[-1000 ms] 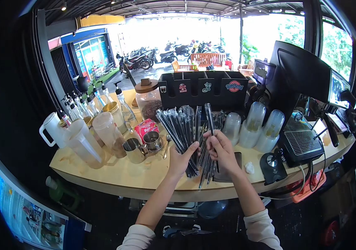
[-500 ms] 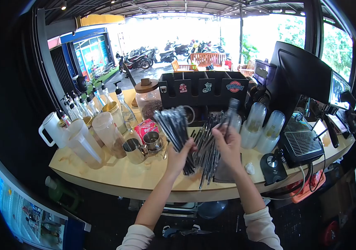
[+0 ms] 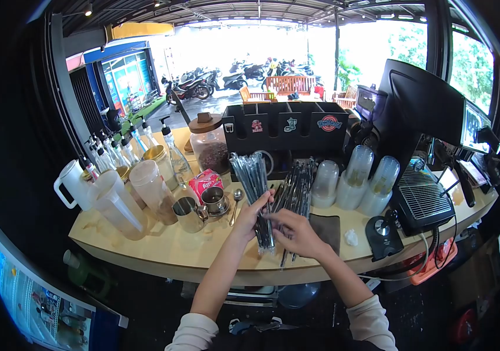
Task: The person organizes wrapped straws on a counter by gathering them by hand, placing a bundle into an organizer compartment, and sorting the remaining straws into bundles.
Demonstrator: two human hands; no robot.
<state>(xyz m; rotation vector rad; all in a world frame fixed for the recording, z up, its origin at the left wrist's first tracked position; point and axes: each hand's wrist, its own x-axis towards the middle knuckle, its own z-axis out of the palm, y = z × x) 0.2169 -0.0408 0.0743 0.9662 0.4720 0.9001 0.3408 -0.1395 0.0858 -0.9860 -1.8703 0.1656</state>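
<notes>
My left hand [image 3: 254, 217] is closed around an upright bundle of black straws [image 3: 250, 169] in clear wrappers, held above the counter. From the right, my right hand [image 3: 297, 233] reaches to the lower part of this bundle, its fingers bent against the straws and its thumb lower down. Part of its fingertips is hard to make out. Behind it, a loose pile of more wrapped black straws [image 3: 297, 184] lies on the wooden counter [image 3: 203, 248]. A dark flat pad [image 3: 327, 229] lies beside the right wrist.
To the left stand metal pitchers [image 3: 188, 215], a spoon [image 3: 236, 205], a pink packet [image 3: 206, 182], plastic jugs [image 3: 116, 202] and pump bottles [image 3: 174, 149]. A black compartment box [image 3: 285, 131] is at the back. Stacked clear cups [image 3: 352, 181] and a coffee machine [image 3: 422, 193] stand right.
My right hand has come down and left from above the pile, where it held a few straws, to the bundle in my left hand. The bundle now stands more upright.
</notes>
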